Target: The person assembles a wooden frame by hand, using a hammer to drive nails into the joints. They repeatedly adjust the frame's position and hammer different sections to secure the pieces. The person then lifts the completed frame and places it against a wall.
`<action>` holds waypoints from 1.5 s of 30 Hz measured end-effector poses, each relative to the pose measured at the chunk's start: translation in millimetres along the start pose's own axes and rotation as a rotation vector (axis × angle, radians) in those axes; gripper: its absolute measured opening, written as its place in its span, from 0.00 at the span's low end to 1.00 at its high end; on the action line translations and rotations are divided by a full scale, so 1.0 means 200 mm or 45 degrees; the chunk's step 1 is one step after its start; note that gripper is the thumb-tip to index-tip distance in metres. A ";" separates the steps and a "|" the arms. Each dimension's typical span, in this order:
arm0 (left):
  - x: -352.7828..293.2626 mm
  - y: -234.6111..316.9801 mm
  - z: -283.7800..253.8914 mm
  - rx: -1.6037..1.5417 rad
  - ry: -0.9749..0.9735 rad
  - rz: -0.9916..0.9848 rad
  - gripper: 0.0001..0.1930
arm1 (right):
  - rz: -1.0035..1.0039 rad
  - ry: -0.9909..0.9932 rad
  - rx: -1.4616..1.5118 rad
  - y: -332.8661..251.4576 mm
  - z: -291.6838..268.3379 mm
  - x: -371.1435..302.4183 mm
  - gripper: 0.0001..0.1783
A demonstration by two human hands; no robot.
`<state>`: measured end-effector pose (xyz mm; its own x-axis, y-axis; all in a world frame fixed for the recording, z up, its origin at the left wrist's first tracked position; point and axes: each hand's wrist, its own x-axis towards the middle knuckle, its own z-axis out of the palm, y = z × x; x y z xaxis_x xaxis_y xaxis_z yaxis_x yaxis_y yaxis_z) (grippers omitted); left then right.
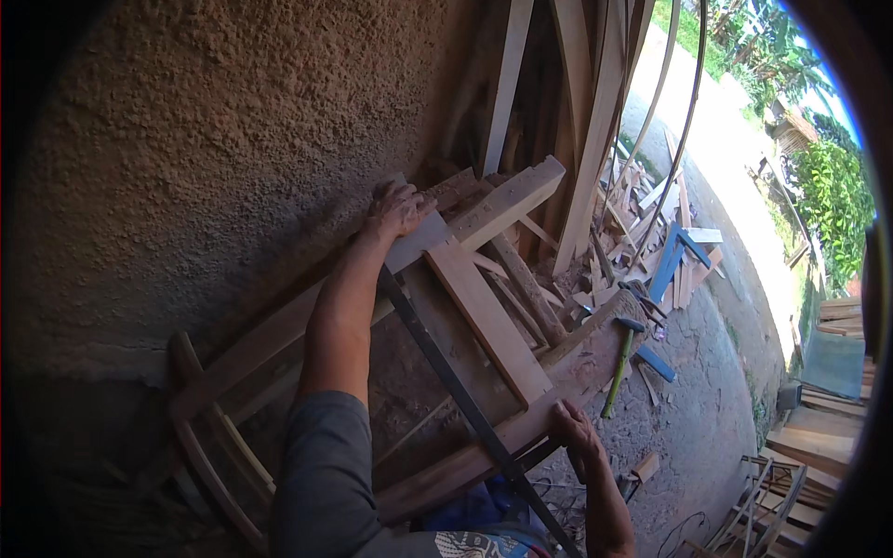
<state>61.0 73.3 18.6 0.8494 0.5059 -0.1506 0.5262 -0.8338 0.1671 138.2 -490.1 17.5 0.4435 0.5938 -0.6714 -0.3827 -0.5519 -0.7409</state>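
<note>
A wooden frame (442,479) of long rails and curved end pieces lies tilted in front of me, beside a rough wall. My left hand (400,212) is closed over the end of its far rail. My right hand (577,437) grips the near rail by its end, thumb on top; its other fingers are partly hidden. A flat wooden slat (491,327) joins the two rails between my hands. Slanting across the frame, next to the slat, is a long dark straight bar (446,372). Beyond the frame rests a thick wooden beam (507,200) with a notched end.
A hammer (621,367) with a green handle leans right of the frame, near a small blue piece (656,364). Scrap wood (651,200) is heaped behind, with a blue angled piece (672,265) on it. Tall planks (595,121) stand at the wall; stacked boards (819,437) lie far right.
</note>
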 end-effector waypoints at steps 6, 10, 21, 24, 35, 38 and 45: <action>0.01 -0.13 0.09 0.140 0.087 -0.068 0.32 | -0.003 0.028 -0.101 -0.08 0.02 -0.08 0.22; -0.22 -0.30 0.11 0.030 0.232 -0.126 0.34 | -0.025 -0.030 -0.119 -0.06 0.00 -0.05 0.26; -1.12 0.93 0.42 -0.372 0.509 0.198 0.25 | -0.391 0.263 -0.663 0.13 -0.16 -0.03 0.25; -1.49 1.31 0.62 -0.288 0.268 0.172 0.34 | -0.579 0.697 -0.793 0.09 -0.27 0.03 0.21; -1.55 1.72 0.75 -0.077 0.301 -0.088 0.43 | -0.375 0.769 -0.542 0.09 -0.76 0.47 0.33; -1.57 1.72 0.77 -0.132 0.340 -0.137 0.43 | -0.508 0.634 -0.506 0.07 -0.71 0.36 0.27; -1.56 1.72 0.74 -0.190 0.355 -0.153 0.45 | -0.282 -0.120 -0.118 0.03 -0.48 -0.09 0.21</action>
<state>-29.2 -404.0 -20.6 0.7483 0.6571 0.0914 0.6063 -0.7332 0.3080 205.4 -560.3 26.0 0.4292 0.7555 -0.4950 -0.2070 -0.4512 -0.8681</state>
